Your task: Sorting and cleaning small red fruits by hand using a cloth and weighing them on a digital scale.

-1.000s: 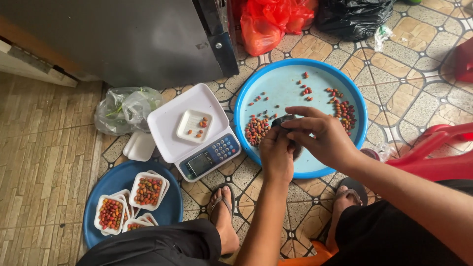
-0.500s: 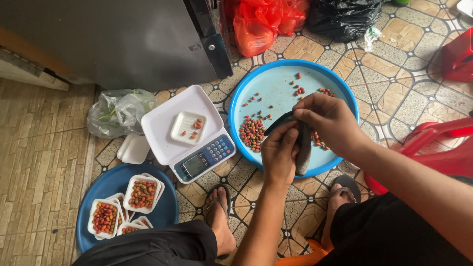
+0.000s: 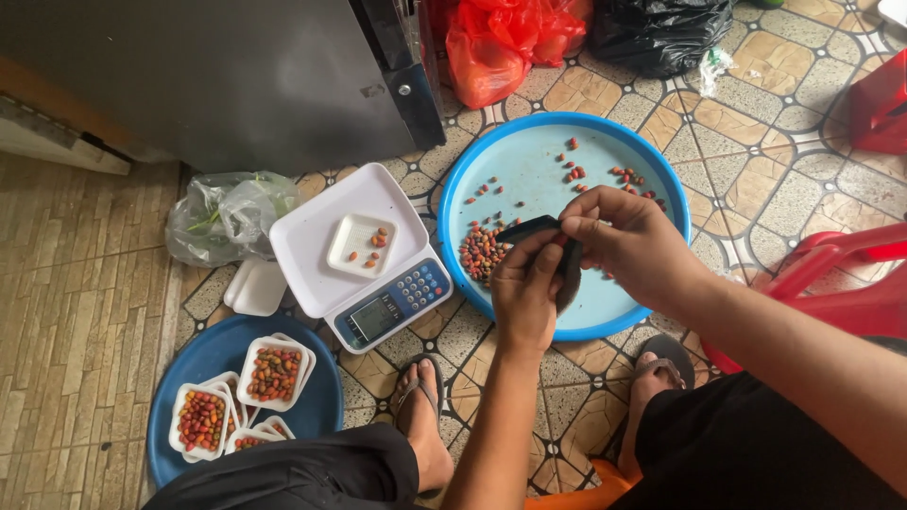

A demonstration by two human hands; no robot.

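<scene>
Both hands meet above the near rim of a light-blue round basin (image 3: 529, 151) on the tiled floor (image 3: 756, 161). The left hand (image 3: 525, 293) and right hand (image 3: 619, 236) each pinch a small black pouch-like item (image 3: 557, 250), thin and flexible by its fold; its exact kind cannot be told. Judged light and soft, it is best held at its edges, as now. Small red and orange fruits (image 3: 480, 250) lie scattered and heaped in the basin; they look small, firm and liable to roll. A white digital scale (image 3: 354, 250) beside the basin carries a small white foam tray (image 3: 359, 241) with a few fruits. A dark-blue basin (image 3: 316, 401) holds filled trays (image 3: 274, 370).
</scene>
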